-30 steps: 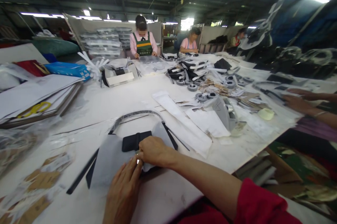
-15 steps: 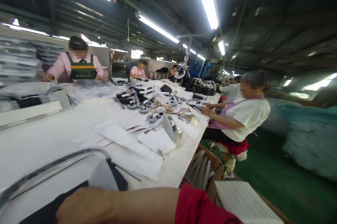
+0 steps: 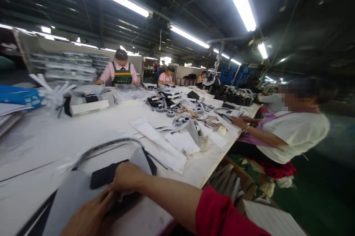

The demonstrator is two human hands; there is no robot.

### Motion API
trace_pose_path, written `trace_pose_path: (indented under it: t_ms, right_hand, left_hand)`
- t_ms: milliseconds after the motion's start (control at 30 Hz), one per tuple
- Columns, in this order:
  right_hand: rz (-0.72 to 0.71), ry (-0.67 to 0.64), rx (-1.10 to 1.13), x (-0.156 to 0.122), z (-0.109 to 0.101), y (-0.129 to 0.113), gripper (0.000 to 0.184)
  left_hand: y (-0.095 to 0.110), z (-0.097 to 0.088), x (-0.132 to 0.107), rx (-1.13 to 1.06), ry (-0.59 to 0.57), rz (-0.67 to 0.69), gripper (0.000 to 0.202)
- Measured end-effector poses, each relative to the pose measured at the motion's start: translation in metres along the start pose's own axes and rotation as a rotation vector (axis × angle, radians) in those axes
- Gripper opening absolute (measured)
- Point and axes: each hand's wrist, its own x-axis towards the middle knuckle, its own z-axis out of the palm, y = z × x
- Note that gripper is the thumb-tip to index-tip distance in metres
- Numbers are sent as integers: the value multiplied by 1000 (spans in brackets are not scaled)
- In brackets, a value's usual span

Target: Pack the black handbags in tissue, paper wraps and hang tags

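Observation:
In front of me on the table lies a grey and black bag (image 3: 74, 184) with a long dark curved handle (image 3: 107, 142) arching over its far side. My right hand (image 3: 126, 178) is closed on the bag's near edge beside a black panel (image 3: 107, 175), its fingertips mostly hidden. From the bottom, my left hand (image 3: 88, 210) reaches over the bag, fingers together, their tips meeting my right hand at the same edge. What lies between the fingertips is too small to make out.
White sheets (image 3: 161, 147) lie just beyond the bag. Further off are grey tape rolls (image 3: 170, 113), a pile of brown scraps (image 3: 188, 112) and another bag (image 3: 90, 105). A co-worker (image 3: 291, 132) sits at the right edge, above a box of pale strips (image 3: 227, 180). Other people work behind.
The view has swung left, so the scene sits further right. My left hand has come into view, meeting my right hand at the bag's edge. More of the bag now shows.

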Motion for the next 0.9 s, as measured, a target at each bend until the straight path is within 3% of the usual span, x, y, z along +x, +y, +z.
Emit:
trace_pose_path:
  t_ms: [100, 200, 400, 600, 900]
  right_hand:
    - [56, 1, 50, -2, 1, 2, 40]
    - [95, -16, 113, -9, -1, 2, 39]
    - [118, 31, 160, -15, 1, 1, 27]
    - [69, 63, 158, -9, 10, 8, 25]
    - [-36, 14, 45, -9, 3, -2, 31]
  left_hand:
    - [21, -20, 4, 30, -168, -56, 55]
    - [33, -27, 9, 111, -215, -115, 54]
    - [26, -21, 8, 173, -297, -98, 61]
    - [27, -27, 12, 108, -294, -91, 59]
    - [23, -13, 5, 139, -231, -73, 65]
